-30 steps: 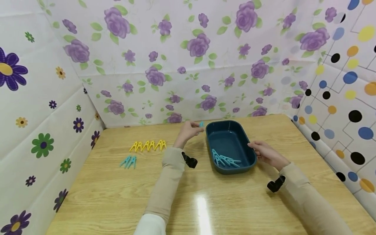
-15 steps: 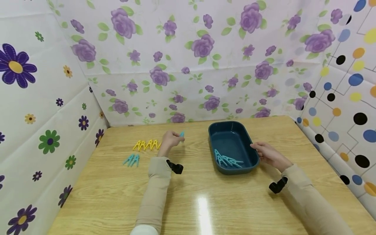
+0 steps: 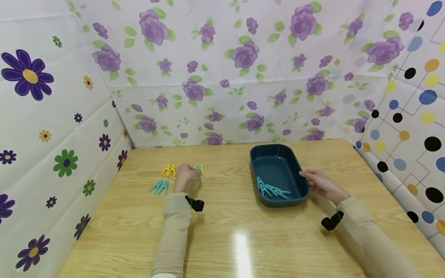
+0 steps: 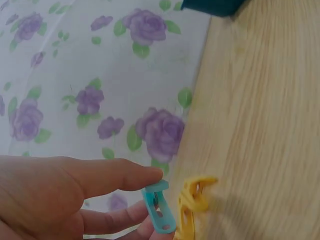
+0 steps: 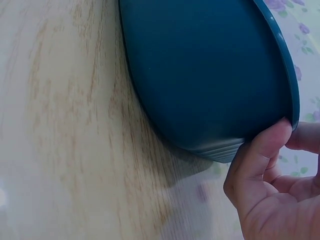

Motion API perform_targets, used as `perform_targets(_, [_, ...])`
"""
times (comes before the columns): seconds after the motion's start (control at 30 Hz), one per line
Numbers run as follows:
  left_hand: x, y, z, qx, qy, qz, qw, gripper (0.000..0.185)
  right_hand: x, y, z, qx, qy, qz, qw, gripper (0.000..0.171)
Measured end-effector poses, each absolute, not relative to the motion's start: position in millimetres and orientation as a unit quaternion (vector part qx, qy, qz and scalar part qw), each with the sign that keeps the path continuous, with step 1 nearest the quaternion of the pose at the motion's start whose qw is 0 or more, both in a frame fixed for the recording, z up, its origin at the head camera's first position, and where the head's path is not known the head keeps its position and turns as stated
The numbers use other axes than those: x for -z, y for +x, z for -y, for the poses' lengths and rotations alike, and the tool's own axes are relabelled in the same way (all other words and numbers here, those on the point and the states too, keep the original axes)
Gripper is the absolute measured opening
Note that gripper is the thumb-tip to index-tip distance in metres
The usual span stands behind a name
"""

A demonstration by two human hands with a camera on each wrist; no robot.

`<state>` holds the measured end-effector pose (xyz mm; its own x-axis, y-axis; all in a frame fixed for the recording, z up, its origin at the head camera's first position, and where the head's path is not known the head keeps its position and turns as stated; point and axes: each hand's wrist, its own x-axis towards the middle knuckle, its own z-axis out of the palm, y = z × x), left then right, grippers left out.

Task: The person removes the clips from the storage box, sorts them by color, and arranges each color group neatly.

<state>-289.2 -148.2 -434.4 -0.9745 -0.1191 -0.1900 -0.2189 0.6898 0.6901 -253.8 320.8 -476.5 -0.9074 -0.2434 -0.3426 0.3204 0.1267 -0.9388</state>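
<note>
My left hand [image 3: 185, 176] pinches a light-blue clothespin [image 4: 161, 212] between thumb and fingers, over the left half of the table. Right beside it in the left wrist view stands a yellow clothespin [image 4: 187, 207]. More yellow clothespins [image 3: 168, 170] stand in a row, partly hidden behind this hand. Nearer me, a few light-blue clothespins [image 3: 160, 187] stand on the wood. On the right, my right hand [image 3: 323, 185] grips the rim of a dark teal rectangular bin [image 5: 210, 75], thumb and fingers on either side of the edge. Several light-blue clothespins [image 3: 272, 190] lie in its near end.
The wooden table [image 3: 222, 231] ends at a flowered cloth wall [image 3: 222, 96] behind. A cloth with daisies [image 3: 66, 135] hangs at the left, and a dotted one [image 3: 410, 135] at the right.
My left hand has moved left, away from the bin to the yellow row, still with the light-blue clothespin. My right hand stays on the bin's rim. The head view has shifted slightly.
</note>
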Motion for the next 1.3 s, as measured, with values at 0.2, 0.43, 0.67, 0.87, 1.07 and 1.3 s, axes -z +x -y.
perform_targets(0.2, [442.8, -279.9, 169.3, -0.328, -0.118, -0.934, 0.079, 0.038, 482.1, -252.9, -320.0, 0.662, 0.038, -0.717, 0.215, 0.029])
perform_targets(0.43, [443.5, -266.9, 187.7, -0.292, -0.137, -0.946, 0.03, 0.034, 482.1, -250.7, -320.8, 0.669, 0.038, -0.711, 0.215, 0.029])
perform_targets(0.67, [447.2, -259.1, 192.1, -0.279, -0.156, -0.947, 0.002, 0.029, 478.2, -250.8, -321.2, 0.674, 0.033, -0.707, 0.212, 0.032])
perform_targets(0.87, [451.7, -260.3, 194.8, -0.252, -0.182, -0.951, -0.002, 0.034, 475.7, -254.4, -321.1, 0.67, 0.032, -0.71, 0.216, 0.037])
perform_targets(1.07, [448.3, -258.3, 189.6, -0.246, -0.179, -0.952, -0.024, 0.039, 475.9, -255.1, -321.9, 0.67, 0.028, -0.709, 0.218, 0.035])
perform_targets(1.3, [424.7, -258.1, 144.3, -0.29, -0.074, -0.953, -0.053, 0.037, 477.5, -256.4, -320.9, 0.665, 0.034, -0.712, 0.222, 0.042])
